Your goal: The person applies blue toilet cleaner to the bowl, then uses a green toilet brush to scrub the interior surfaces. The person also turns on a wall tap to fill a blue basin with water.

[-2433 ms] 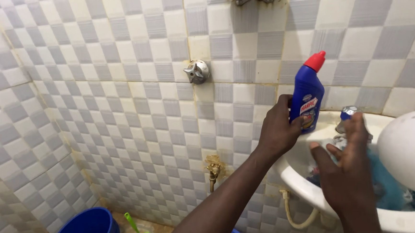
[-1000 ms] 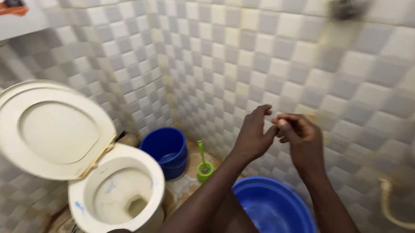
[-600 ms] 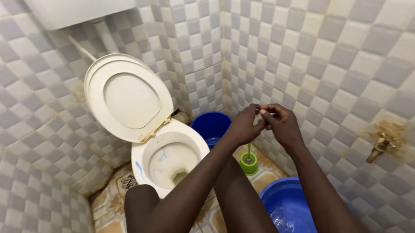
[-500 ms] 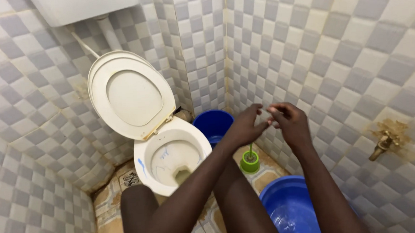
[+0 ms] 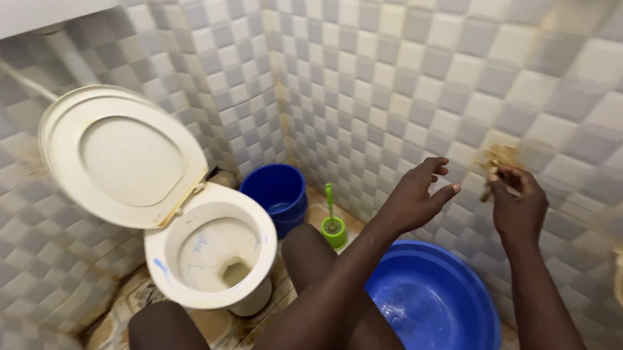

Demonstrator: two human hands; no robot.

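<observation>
Right hand (image 5: 518, 202) raised to the brass wall tap (image 5: 497, 164) — fingers curled at it, grip unclear through blur. Left hand (image 5: 414, 201) spread, empty, just left of it — above the blue basin (image 5: 471, 309).

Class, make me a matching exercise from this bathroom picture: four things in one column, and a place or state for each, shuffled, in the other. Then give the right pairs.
Things:
1. toilet lid
2. blue bucket
3. green brush holder
4. blue basin

Places or states:
A. in the corner beside the toilet
B. raised upright
C. on the floor below the hands
D. against the wall, between bucket and basin

Pairs: 1-B, 2-A, 3-D, 4-C
</observation>
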